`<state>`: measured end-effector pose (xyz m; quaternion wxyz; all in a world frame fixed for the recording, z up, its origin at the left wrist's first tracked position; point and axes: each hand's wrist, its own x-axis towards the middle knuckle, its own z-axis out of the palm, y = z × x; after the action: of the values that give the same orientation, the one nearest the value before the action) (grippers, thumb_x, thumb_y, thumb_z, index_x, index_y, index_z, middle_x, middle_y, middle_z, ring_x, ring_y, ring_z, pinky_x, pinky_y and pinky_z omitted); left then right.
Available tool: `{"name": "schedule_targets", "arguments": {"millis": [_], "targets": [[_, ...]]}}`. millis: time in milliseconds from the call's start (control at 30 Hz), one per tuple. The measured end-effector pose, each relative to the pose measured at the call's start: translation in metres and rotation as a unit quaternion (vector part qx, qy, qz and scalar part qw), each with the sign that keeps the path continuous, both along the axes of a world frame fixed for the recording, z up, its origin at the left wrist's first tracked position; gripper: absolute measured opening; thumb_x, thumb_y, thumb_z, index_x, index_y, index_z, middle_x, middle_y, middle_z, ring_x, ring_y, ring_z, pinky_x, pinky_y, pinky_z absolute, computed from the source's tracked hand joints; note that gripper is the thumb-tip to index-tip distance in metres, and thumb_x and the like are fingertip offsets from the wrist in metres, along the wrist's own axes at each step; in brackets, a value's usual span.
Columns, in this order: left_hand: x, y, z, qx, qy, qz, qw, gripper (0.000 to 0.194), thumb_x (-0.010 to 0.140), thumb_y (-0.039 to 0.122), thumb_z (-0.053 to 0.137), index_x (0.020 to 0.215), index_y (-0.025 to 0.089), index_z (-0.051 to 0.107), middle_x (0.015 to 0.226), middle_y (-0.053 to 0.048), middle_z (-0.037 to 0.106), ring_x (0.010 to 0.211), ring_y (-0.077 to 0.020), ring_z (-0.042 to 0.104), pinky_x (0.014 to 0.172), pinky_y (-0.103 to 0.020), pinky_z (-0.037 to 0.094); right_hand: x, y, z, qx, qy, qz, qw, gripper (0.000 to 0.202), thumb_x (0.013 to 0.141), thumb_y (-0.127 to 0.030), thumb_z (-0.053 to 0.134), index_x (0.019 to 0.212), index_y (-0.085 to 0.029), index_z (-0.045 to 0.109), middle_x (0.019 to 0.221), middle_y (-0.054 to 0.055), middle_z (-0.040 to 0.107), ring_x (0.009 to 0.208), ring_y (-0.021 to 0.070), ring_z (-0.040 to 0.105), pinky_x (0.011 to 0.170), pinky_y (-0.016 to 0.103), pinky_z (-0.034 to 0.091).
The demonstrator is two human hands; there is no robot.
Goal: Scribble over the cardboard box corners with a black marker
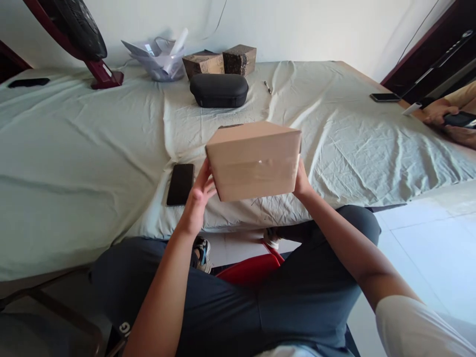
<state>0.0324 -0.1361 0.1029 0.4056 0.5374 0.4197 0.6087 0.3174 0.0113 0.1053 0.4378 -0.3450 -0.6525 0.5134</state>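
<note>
A cardboard box (256, 163) above the near part of the cloth (92, 148)

We hold the box at its left and right sides, over the near middle of the covered table, a plain face towards us and a strip of tape across it. Our left hand (197, 198) presses the left side, fingers spread loosely apart along it. Our right hand (302, 181) grips the right side; most of its fingers are hidden by the cardboard, so we cannot tell how wide they stand.

Just left of the left hand lies a black phone (180, 184), flat. Farther off, beyond the box, we note a black case (219, 90), with 2 patterned boxes (204, 64) right behind it. Left of these: a clear basket (163, 76) of assorted items, then a fan (78, 29). A pen (267, 87) lies to the right of the case.

At the far right, near a second phone (385, 97), another person's hands (451, 116) hold a dark object (461, 119). Below us, between our knees, part of a red seat (249, 270) shows.
</note>
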Motion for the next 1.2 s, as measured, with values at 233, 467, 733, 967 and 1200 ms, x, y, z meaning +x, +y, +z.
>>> {"name": "schedule_targets", "arguments": {"millis": [233,467,733,967,1200], "targets": [[-0.003,-0.001,0.013,-0.110,-0.070,0.035,0.991,0.099,0.085,0.108,0.048,0.143,0.032,0.071,0.153,-0.018,0.072,0.136,-0.0413,0.073,0.101,-0.057,0.068,-0.004,-0.018,0.021,0.078,-0.022,-0.016,0.997,0.073,0.093,-0.084,0.076,0.137,-0.027,0.084,0.075,0.000,0.070,0.063,0.0190,0.066,0.061,0.038,0.060],[-0.004,0.005,0.013,-0.179,-0.165,0.061,0.968,0.078,0.092,0.095,0.053,0.128,0.028,0.071,0.147,-0.020,0.073,0.131,-0.0411,0.074,0.090,-0.059,0.070,0.000,-0.011,0.011,0.084,-0.009,-0.003,0.996,0.065,0.094,-0.078,0.080,0.139,-0.031,0.083,0.115,0.007,0.086,0.102,0.0281,0.081,0.090,0.047,0.067],[0.005,0.014,-0.008,-0.150,-0.079,0.090,0.981,0.078,0.066,0.029,0.091,0.137,0.030,0.060,0.140,-0.012,0.077,0.119,-0.0301,0.079,0.094,-0.043,0.067,-0.002,-0.004,0.005,0.053,0.010,0.018,0.998,0.064,0.086,-0.084,0.084,0.113,-0.030,0.061,0.124,0.005,0.074,0.105,0.0250,0.077,0.093,0.045,0.065],[0.003,0.018,-0.017,-0.113,-0.010,0.129,0.985,0.083,0.072,0.034,0.095,0.147,0.026,0.059,0.152,-0.019,0.072,0.132,-0.0339,0.077,0.110,-0.047,0.065,-0.006,-0.009,0.001,0.050,-0.030,0.099,0.993,0.069,0.086,-0.079,0.089,0.115,-0.032,0.047,0.121,0.004,0.071,0.110,0.0265,0.074,0.109,0.055,0.063],[0.009,0.018,-0.026,-0.058,0.080,0.176,0.979,0.071,0.081,0.040,0.091,0.142,0.025,0.058,0.143,-0.018,0.077,0.129,-0.0329,0.080,0.108,-0.047,0.069,-0.008,-0.007,-0.008,0.114,-0.059,0.134,0.983,0.127,0.075,-0.079,0.096,0.170,-0.037,0.023,0.186,0.021,0.031,0.170,0.0457,0.043,0.132,0.072,0.047]]}}
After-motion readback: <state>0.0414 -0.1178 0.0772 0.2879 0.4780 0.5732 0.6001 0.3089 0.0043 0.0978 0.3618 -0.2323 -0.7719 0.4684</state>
